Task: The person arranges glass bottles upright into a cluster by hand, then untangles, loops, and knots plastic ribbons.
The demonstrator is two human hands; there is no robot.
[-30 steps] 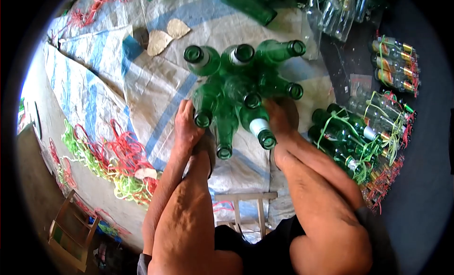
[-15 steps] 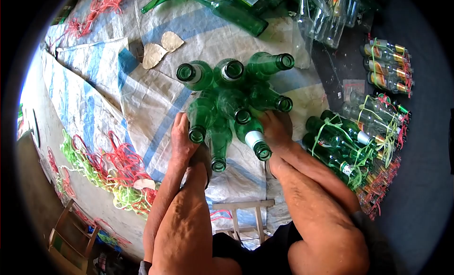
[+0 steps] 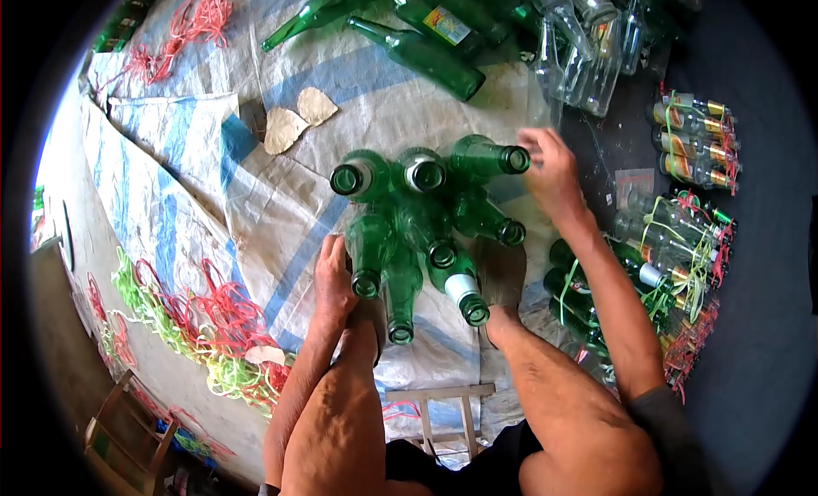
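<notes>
Several green glass bottles (image 3: pixel 423 219) stand upright in a tight cluster between my feet, with their open mouths facing up and fanning outward. Two of them carry pale bands at the neck. My left hand (image 3: pixel 334 279) is pressed against the near left side of the cluster, its fingers pointing forward along the glass and partly hidden behind it. My right hand (image 3: pixel 550 168) is raised beside the mouth of the far right bottle (image 3: pixel 490 158). Its fingers are apart and slightly blurred, and nothing shows in them.
Loose green bottles (image 3: pixel 426 57) and clear bottles (image 3: pixel 588 61) lie at the back. Tied bundles of bottles (image 3: pixel 694 142) are at the right. Red and green plastic strings (image 3: pixel 221 325) lie at the left. Two dry leaves (image 3: pixel 290 125) rest on the striped sheet (image 3: pixel 298 185). A wooden stool (image 3: pixel 434 394) is below.
My right hand has left the near right side of the cluster and moved up to the far right bottle. My left hand stays at the cluster. The whole view has shifted slightly.
</notes>
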